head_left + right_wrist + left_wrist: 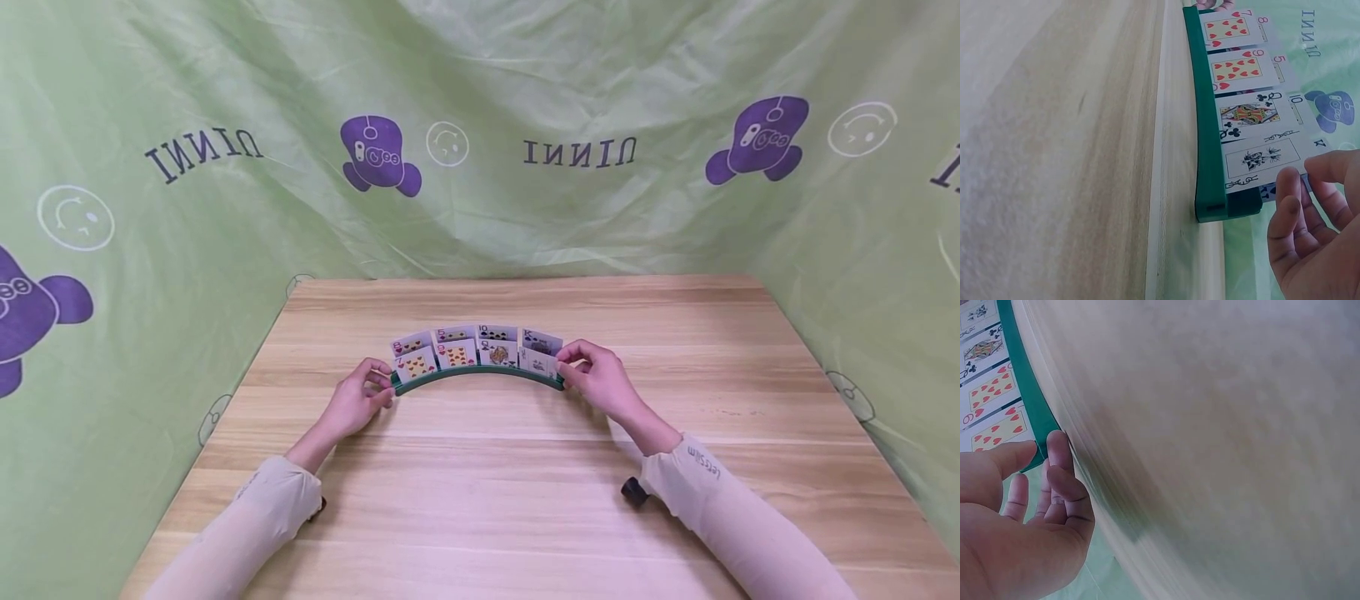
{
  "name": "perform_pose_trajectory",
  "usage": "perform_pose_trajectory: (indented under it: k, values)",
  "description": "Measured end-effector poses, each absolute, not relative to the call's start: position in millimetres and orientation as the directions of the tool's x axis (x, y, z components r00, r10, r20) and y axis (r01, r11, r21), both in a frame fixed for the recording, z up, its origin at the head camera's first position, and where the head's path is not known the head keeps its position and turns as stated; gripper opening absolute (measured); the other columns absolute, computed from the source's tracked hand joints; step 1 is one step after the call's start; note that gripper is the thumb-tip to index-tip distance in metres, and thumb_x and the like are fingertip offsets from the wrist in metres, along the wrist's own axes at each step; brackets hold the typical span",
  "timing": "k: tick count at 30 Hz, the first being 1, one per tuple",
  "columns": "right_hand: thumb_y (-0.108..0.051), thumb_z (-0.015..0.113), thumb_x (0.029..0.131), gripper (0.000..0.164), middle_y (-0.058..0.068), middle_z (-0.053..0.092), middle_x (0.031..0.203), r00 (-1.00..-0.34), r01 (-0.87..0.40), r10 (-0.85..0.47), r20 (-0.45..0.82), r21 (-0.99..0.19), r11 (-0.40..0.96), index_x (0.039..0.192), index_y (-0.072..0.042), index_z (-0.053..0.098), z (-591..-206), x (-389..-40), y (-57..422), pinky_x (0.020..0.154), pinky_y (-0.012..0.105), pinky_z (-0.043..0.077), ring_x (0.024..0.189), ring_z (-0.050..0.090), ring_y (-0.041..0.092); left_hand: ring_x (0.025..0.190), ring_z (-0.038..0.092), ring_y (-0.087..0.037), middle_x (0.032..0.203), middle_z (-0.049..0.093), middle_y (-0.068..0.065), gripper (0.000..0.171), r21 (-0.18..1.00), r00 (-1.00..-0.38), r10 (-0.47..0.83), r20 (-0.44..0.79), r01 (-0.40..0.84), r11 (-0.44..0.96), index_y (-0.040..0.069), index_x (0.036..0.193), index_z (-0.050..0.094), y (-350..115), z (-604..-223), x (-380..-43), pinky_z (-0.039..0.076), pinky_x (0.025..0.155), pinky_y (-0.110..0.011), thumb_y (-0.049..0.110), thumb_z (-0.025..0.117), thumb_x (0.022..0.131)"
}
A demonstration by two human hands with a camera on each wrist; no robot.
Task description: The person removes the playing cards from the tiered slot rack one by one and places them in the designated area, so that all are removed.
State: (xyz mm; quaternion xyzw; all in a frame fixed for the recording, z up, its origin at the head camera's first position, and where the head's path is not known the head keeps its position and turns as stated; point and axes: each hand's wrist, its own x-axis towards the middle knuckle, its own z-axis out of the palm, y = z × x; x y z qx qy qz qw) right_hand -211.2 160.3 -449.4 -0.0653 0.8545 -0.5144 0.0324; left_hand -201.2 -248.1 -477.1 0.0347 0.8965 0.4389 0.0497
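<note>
A curved green card holder (487, 369) stands on the table with two rows of upright playing cards. In its front row are a seven of hearts (416, 365), a nine of hearts (1235, 71), a queen of clubs (1249, 116) and, at the right end, a joker (1260, 164). Behind them rise an eight, a five, a ten and a king (542, 340). My left hand (358, 393) pinches the holder's left end between thumb and fingers. At the other end, my right hand (600, 379) pinches the joker's outer edge, the card's lower edge in the holder.
The wood-grain table (487, 492) extends around the holder. Green fabric (480, 225) with purple figures hangs behind and at both sides. Dark wrist devices (634, 492) show below the light sleeves (735, 517).
</note>
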Motion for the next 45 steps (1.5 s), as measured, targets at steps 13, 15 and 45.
perform_pose_trajectory:
  k: [13, 15, 45]
  values:
    - [-0.015, 0.065, 0.095, 0.015, 0.014, 0.068, 0.101, -0.990, -0.123, -0.114, 0.077, -0.869, 0.479, 0.106, -0.007, 0.065, -443.4, -211.5, 165.1, 0.057, 0.023, 0.052, 0.076, 0.069, 0.030, 0.080, 0.071, -0.020, 0.109, 0.064, -0.019, 0.034, 0.775, -0.992, 0.112, -0.053, 0.029, 0.631, 0.007, 0.124, 0.050, -246.3, -476.1, -202.8, 0.060, 0.073, -0.030, 0.002, 0.064, 0.093]
    - [-0.016, 0.066, 0.095, 0.015, 0.013, 0.068, 0.100, -0.990, -0.128, -0.111, 0.085, -0.870, 0.475, 0.106, -0.007, 0.065, -441.6, -211.5, 166.2, 0.056, 0.023, 0.050, 0.077, 0.069, 0.034, 0.080, 0.070, -0.020, 0.108, 0.064, -0.018, 0.034, 0.764, -0.993, 0.114, -0.043, 0.041, 0.644, 0.008, 0.123, 0.051, -245.8, -475.6, -202.6, 0.058, 0.072, -0.029, 0.003, 0.065, 0.093]
    - [-0.012, 0.062, 0.095, 0.020, 0.013, 0.066, 0.087, -0.993, -0.066, -0.113, 0.025, -0.925, 0.374, 0.111, -0.001, 0.061, -434.8, -211.2, 197.2, 0.052, 0.022, 0.044, 0.059, 0.050, 0.010, 0.077, 0.068, -0.019, 0.102, 0.066, -0.016, 0.032, 0.708, -0.996, 0.092, 0.010, 0.072, 0.702, 0.007, 0.118, 0.051, -240.8, -476.1, -202.4, 0.053, 0.068, -0.024, 0.001, 0.066, 0.090]
